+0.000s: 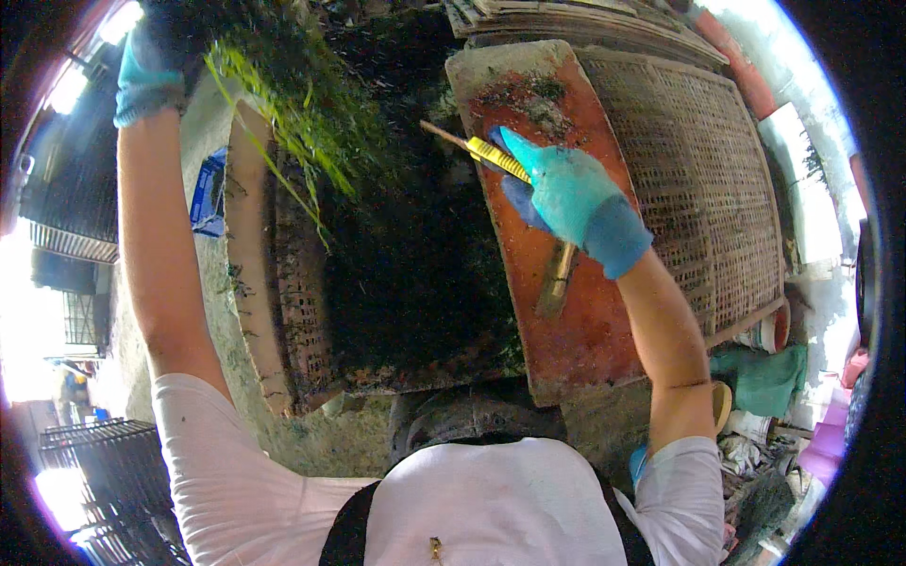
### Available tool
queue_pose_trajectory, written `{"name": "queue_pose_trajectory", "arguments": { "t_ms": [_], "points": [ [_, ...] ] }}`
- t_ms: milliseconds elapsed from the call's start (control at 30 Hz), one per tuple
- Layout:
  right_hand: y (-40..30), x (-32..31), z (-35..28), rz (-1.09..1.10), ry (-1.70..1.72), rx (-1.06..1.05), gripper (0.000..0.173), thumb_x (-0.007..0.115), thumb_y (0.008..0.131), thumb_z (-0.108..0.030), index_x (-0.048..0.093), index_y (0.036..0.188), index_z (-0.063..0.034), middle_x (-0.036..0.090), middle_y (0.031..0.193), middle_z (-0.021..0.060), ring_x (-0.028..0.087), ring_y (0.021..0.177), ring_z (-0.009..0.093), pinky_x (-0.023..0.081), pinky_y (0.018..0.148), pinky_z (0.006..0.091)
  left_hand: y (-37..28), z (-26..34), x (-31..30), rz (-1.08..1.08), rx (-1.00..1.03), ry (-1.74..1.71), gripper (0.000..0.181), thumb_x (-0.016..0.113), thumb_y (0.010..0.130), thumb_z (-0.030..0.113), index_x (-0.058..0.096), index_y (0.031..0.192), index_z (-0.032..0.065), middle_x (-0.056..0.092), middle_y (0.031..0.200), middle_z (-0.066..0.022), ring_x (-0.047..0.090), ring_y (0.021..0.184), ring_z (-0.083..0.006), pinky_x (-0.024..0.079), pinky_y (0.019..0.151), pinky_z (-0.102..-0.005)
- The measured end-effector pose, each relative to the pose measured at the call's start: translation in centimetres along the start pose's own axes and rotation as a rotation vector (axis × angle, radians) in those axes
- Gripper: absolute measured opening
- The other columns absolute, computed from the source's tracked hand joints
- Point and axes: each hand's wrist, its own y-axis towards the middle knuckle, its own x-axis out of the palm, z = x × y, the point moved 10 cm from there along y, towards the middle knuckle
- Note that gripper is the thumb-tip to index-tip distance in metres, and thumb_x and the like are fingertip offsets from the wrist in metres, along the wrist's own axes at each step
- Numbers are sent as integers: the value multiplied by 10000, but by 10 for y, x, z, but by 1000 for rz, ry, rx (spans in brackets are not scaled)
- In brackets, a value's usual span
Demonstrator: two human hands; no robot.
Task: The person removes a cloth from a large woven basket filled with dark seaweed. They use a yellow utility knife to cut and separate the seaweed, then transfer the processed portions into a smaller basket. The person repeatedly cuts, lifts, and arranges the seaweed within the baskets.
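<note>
My left hand (150, 78), in a teal and dark glove, is raised at the top left beside a blurred bundle of green, grass-like plants (304, 120); its fingers are lost in shadow. My right hand (566, 187), in a teal and blue glove, is closed around a tool with a yellow-wrapped handle (499, 157) and a thin brownish tip. It is over a reddish board (587, 339) strewn with dark crumbs. Below that hand a brush-like tool with a light wooden handle (564, 262) lies on the board. A dark mass of plant matter (425, 283) fills the middle.
A woven lattice tray (715, 191) lies right of the board, with stacked flat panels (587, 18) behind. A pale wooden plank (258, 318) edges the left side. Past it, a blue crate (209, 194) rests on the floor. Green cloth (768, 382) is at the lower right.
</note>
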Motion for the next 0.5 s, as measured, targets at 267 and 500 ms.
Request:
{"name": "queue_pose_trajectory", "arguments": {
  "t_ms": [267,500],
  "points": [
    [-3,97,20,254,1075,110,689,573,926,-82,244,1529,-136,652,1173,129,647,726,252,538,614,343,-137,69,114,238,-499,-1457,363,513,963,206,568,1273,26,626,1230,-88,608,1082,-226,517,905,-370],
    [-40,237,-5,14,1090,361,686,580,951,-96,250,1539,-220,659,1136,125,612,800,247,507,699,344,-598,176,311,-118,-1615,-1339,474,553,953,134,444,1401,30,504,1399,-146,546,1205,-280,507,964,-410]
  ]
}}
